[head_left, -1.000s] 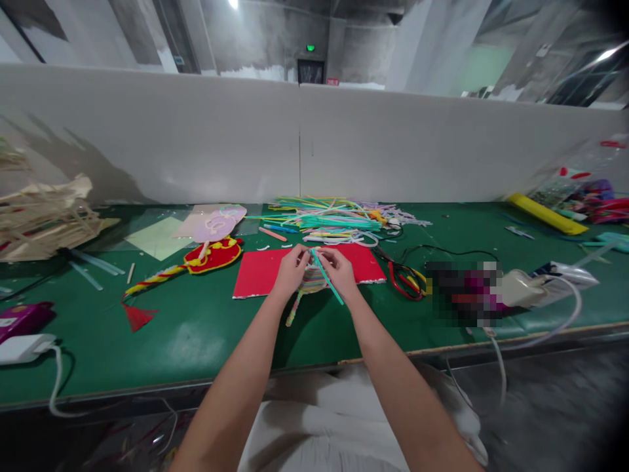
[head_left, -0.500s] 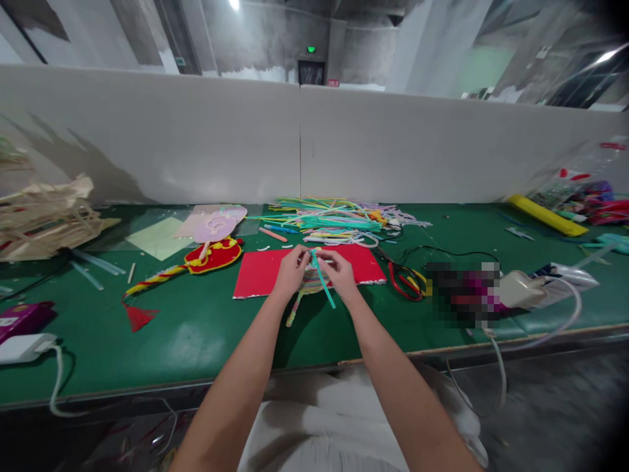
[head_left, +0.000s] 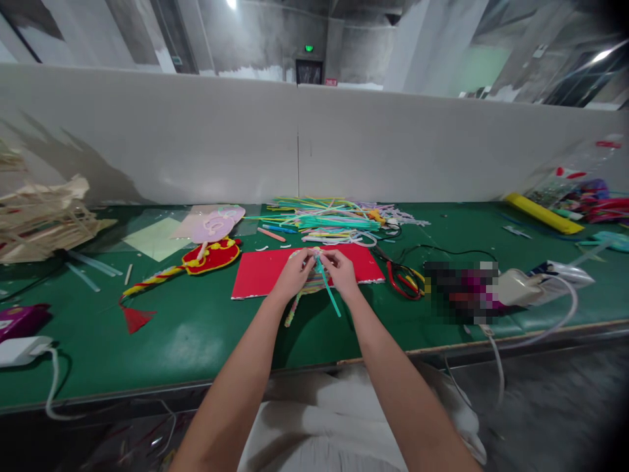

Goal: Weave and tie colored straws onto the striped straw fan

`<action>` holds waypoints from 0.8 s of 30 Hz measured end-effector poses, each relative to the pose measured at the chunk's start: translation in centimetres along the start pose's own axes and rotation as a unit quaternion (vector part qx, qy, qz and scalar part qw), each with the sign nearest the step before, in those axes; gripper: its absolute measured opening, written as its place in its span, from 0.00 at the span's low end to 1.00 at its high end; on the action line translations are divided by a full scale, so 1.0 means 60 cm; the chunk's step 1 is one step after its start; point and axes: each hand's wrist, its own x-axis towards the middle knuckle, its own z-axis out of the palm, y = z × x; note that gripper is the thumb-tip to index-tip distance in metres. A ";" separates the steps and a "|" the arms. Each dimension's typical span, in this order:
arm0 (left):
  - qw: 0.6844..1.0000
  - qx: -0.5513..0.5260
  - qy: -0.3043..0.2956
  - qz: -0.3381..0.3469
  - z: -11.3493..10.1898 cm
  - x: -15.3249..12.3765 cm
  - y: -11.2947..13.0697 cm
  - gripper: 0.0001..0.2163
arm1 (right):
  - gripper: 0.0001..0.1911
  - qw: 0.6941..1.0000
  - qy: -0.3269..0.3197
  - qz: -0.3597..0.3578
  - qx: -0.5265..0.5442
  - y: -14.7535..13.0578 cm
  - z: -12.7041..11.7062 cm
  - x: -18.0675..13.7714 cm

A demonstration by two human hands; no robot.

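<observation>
My left hand [head_left: 296,272] and my right hand [head_left: 341,270] meet over a red board [head_left: 260,272], thumbs and fingers closed together. Between them is a small fan-shaped piece [head_left: 314,284] striped in pastel colours, its twisted handle [head_left: 291,312] pointing down toward me. A teal pipe cleaner [head_left: 332,296] crosses the piece, and its loose end hangs down to the right. My right fingers pinch it near its upper end. The left fingers grip the upper left edge of the fan-shaped piece; their tips are partly hidden.
Behind the board lies a pile of coloured pipe cleaners [head_left: 334,221]. On the left are a red-and-yellow fan [head_left: 211,257] with a red tassel [head_left: 136,319] and pale paper [head_left: 160,240]. Red-handled pliers [head_left: 405,283] and a white device [head_left: 521,288] with cables lie to the right.
The teal pipe cleaner's loose end has swung slightly right and down. My hands have closed in around its upper part, covering more of it. The view has shifted a little.
</observation>
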 end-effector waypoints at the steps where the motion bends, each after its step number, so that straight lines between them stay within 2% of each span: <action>1: 1.000 0.001 -0.001 -0.001 0.000 0.000 0.001 0.10 | 0.14 1.000 -0.003 0.000 -0.001 -0.001 0.000 0.000; 9: 1.000 -0.008 -0.011 -0.010 -0.003 -0.001 0.004 0.10 | 0.15 1.000 -0.012 0.001 0.002 -0.003 -0.002 0.000; 24: 0.999 -0.005 0.035 0.004 0.005 0.002 0.003 0.08 | 0.12 0.999 -0.004 0.004 0.048 -0.001 0.009 -0.004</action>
